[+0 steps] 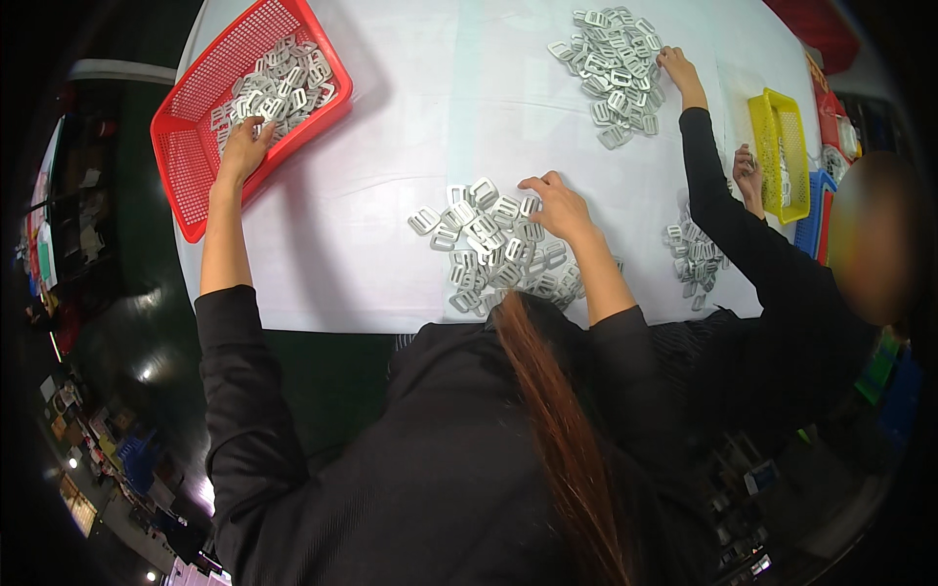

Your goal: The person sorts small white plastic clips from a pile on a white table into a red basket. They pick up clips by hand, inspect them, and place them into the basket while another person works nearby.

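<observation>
My left hand (244, 153) is over the near side of a red perforated plastic basket (184, 161), its fingers apart. Beneath its fingertips lie metal slide buckles (283, 83), grey and silvery, heaped inside the basket. At the upper right edge of a loose pile of similar buckles (486, 231), my right hand (562, 207) has its index finger stretched out and its thumb lower down. One buckle lies close to those fingers; I cannot tell whether they touch it. Part of this pile is hidden behind my body and right forearm.
A white-covered table (391, 146) bears everything. On the right, a co-worker's hand (679, 73) reaches to another buckle pile (616, 73); their other hand (747, 176) is beside a yellow basket (767, 161). A smaller buckle pile (696, 256) lies near that person.
</observation>
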`<state>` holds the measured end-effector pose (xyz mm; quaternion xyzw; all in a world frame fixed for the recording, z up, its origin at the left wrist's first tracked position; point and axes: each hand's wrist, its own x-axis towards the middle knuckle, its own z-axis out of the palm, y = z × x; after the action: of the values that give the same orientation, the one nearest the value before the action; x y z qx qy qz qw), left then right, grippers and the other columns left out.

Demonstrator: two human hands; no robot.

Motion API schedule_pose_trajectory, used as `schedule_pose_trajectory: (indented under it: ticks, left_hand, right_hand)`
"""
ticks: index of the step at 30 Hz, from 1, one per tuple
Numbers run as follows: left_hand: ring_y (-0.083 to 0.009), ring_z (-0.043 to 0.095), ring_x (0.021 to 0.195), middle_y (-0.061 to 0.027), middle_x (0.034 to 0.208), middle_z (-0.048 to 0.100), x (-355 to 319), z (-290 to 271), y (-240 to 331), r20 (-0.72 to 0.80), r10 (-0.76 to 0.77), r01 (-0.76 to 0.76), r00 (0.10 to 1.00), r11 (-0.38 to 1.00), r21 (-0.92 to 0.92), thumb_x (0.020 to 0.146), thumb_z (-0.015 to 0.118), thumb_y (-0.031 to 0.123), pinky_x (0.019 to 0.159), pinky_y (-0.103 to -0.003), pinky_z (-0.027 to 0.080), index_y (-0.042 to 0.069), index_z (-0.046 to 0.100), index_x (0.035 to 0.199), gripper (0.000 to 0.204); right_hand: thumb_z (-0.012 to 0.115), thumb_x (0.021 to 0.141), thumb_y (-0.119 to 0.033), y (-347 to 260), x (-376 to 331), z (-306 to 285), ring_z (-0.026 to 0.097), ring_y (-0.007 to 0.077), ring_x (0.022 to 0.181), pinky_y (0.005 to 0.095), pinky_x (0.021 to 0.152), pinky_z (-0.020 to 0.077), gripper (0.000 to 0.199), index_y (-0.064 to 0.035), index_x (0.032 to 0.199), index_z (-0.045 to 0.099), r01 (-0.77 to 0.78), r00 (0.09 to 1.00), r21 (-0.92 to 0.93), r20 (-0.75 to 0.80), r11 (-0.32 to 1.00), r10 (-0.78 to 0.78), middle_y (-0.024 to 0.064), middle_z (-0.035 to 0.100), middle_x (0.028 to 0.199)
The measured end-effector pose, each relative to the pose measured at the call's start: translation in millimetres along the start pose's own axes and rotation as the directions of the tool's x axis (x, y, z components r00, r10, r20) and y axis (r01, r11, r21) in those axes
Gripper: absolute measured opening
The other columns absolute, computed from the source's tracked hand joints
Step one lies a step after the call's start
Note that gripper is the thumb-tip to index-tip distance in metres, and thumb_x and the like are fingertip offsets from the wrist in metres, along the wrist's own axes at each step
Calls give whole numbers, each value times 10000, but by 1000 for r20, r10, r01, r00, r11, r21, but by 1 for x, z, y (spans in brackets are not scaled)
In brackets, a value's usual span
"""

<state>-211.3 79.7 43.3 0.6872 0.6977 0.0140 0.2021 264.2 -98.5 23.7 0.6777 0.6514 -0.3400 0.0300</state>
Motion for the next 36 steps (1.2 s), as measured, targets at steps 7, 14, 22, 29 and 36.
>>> schedule_pose_trajectory:
  ticks: [7,14,22,29,36]
  left_hand:
    - [-425,462,1091,-317,1171,458,-1,0,-6,-11,-20,21,1000,992,122,882,400,436,959,-422,356,-7,491,1188,547]
    - [-398,483,1062,-288,1096,524,10,16,-53,-33,53,-52,998,998,30,884,358,305,944,-411,364,2,517,1144,430]
    - [-255,563,922,-162,1023,585,-18,-14,13,-398,64,-103,915,992,-78,900,391,106,814,-332,435,26,553,1116,282]
    - [-108,563,774,-44,927,582,-90,-18,105,-359,40,-255,932,777,-576,890,384,9,623,-237,472,51,578,1084,277]
    - [-105,594,648,-36,846,613,-201,96,110,889,163,396,428,850,-347,774,394,33,517,-238,492,60,618,1005,323]
  right_hand:
    - [729,656,-153,5,11,4,581,254,867,356,748,473,355,-124,969,565,-22,998,-22,65,999,24,79,571,926]
    - [652,797,-149,12,1,18,607,144,644,242,555,499,214,-14,932,553,-290,948,893,221,342,228,75,602,831]
    - [605,828,-99,6,-6,42,615,141,682,240,606,519,154,10,925,555,-321,933,926,273,198,235,75,607,808]
    - [612,813,-77,0,1,40,598,117,622,211,540,499,126,11,896,573,-297,944,897,226,327,240,61,608,760]
    - [626,773,-69,8,10,45,589,121,572,229,502,486,144,14,888,601,-253,965,831,179,495,192,77,616,738]
